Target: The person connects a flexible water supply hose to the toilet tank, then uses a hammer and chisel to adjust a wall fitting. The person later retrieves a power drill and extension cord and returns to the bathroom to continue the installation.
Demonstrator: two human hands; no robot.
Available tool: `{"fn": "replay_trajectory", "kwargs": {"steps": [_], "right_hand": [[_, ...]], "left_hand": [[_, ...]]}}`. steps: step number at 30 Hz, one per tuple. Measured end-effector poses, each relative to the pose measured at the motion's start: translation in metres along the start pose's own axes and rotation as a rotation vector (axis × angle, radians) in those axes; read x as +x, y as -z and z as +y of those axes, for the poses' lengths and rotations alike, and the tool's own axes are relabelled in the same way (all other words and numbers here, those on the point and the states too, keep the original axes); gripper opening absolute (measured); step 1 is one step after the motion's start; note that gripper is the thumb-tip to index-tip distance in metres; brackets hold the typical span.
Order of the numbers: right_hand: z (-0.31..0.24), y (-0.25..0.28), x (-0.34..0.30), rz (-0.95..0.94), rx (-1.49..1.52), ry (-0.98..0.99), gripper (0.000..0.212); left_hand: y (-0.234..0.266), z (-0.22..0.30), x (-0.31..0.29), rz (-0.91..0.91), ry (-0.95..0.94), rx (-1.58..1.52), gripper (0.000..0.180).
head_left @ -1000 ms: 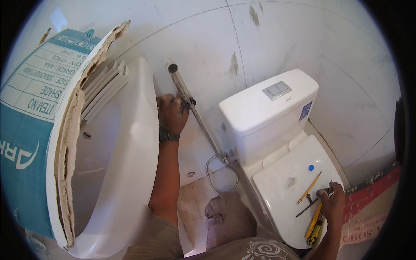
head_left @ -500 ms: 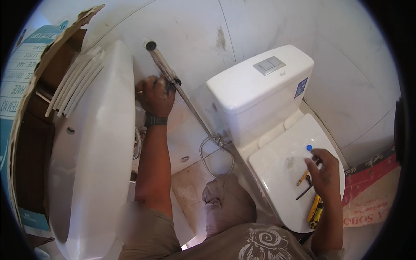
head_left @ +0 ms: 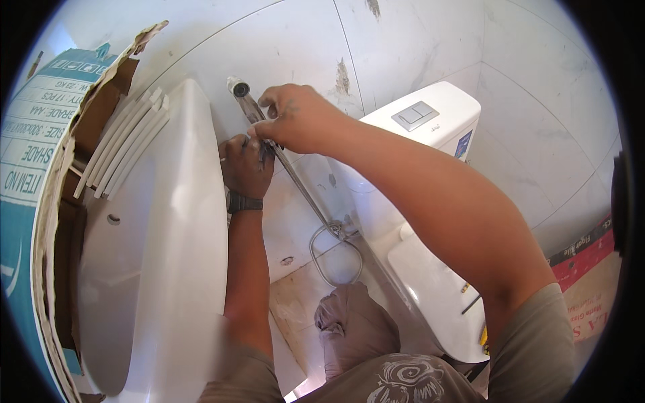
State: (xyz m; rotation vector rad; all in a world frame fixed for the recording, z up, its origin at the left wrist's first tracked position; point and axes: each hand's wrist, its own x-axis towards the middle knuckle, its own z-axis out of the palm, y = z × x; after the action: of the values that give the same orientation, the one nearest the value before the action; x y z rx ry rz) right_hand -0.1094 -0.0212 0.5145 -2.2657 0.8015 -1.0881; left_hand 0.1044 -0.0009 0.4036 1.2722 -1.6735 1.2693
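Observation:
A long metal tube (head_left: 290, 169) slants down along the white tiled wall, with a round, dark-centred end (head_left: 240, 88) at its top. My left hand (head_left: 247, 164), a dark watch on its wrist, is closed around its upper part. Reaching across from the right, my right hand (head_left: 295, 121) is at the same stretch, just above the left one. Its thumb and fingers are bent in against the tube. Whatever small thing they may hold is hidden. Below the tube's lower end, a looped flexible hose (head_left: 313, 258) hangs by a valve (head_left: 336, 228).
Left stands a white basin (head_left: 181, 269) inside a torn cardboard box (head_left: 33, 148), with several pale strips (head_left: 127, 144) across it. Right is a white toilet (head_left: 430, 289), partly behind my right arm; a dark hex key (head_left: 471, 304) and a yellow tool (head_left: 484, 339) lie on its lid.
My right hand has left the toilet lid, where it was beside a small blue piece, and crossed to the tube next to my left hand. That spot on the lid is now covered.

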Motion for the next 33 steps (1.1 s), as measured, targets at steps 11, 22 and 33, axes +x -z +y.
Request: {"fn": "replay_trajectory", "kwargs": {"steps": [11, 22, 33], "right_hand": [[-0.015, -0.013, 0.008, 0.120, 0.056, 0.086, 0.037], [0.009, 0.026, -0.220, 0.319, 0.373, -0.432, 0.039], [0.186, 0.112, -0.325, 0.506, 0.205, -1.243, 0.025]], "left_hand": [[-0.004, -0.003, -0.006, -0.050, -0.015, 0.076, 0.035], [-0.013, -0.005, -0.004, 0.112, -0.041, 0.116, 0.040], [-0.013, -0.007, -0.005, 0.031, -0.014, 0.117, 0.052]]}}
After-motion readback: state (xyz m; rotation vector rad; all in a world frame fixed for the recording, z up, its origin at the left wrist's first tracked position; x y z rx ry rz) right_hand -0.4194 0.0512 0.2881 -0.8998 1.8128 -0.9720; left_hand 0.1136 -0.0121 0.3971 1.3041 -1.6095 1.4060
